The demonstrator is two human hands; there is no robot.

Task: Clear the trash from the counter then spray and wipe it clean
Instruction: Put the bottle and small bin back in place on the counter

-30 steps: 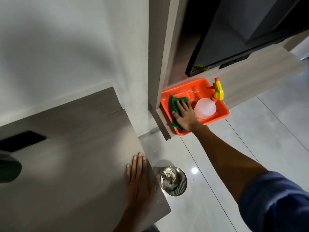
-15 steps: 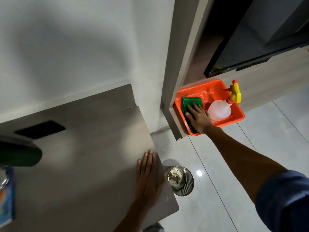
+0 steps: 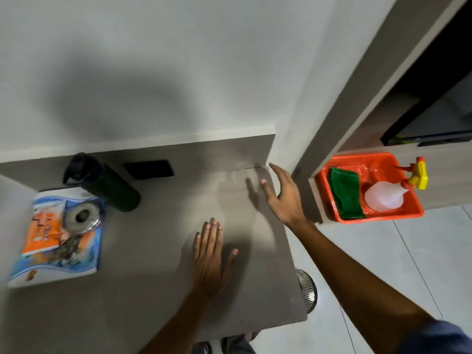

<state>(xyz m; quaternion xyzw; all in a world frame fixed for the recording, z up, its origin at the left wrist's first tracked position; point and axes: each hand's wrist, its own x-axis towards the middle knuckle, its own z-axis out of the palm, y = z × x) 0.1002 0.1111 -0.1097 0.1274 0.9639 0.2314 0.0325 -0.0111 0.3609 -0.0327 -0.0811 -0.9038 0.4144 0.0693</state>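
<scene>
The grey counter (image 3: 158,251) fills the lower left. My left hand (image 3: 210,254) lies flat on it, palm down, holding nothing. My right hand (image 3: 283,194) hovers open over the counter's right far corner, fingers spread, empty. To the right an orange tray (image 3: 383,215) sits on a wooden ledge. In it lie a folded green cloth (image 3: 347,195) and a clear spray bottle (image 3: 385,199) with a yellow and orange trigger. A metal mesh trash bin (image 3: 307,290) stands on the floor, half hidden under the counter's right edge.
At the counter's left lie a blue and orange packet (image 3: 56,241) with a tape roll (image 3: 81,215) on top, and a dark green bottle (image 3: 107,185) behind them. A black slot (image 3: 148,169) is set into the back panel. Light floor tiles spread to the right.
My right hand has let go of the green cloth, left the tray and moved left over the counter. The view has swung left, so the packet and bottle now show.
</scene>
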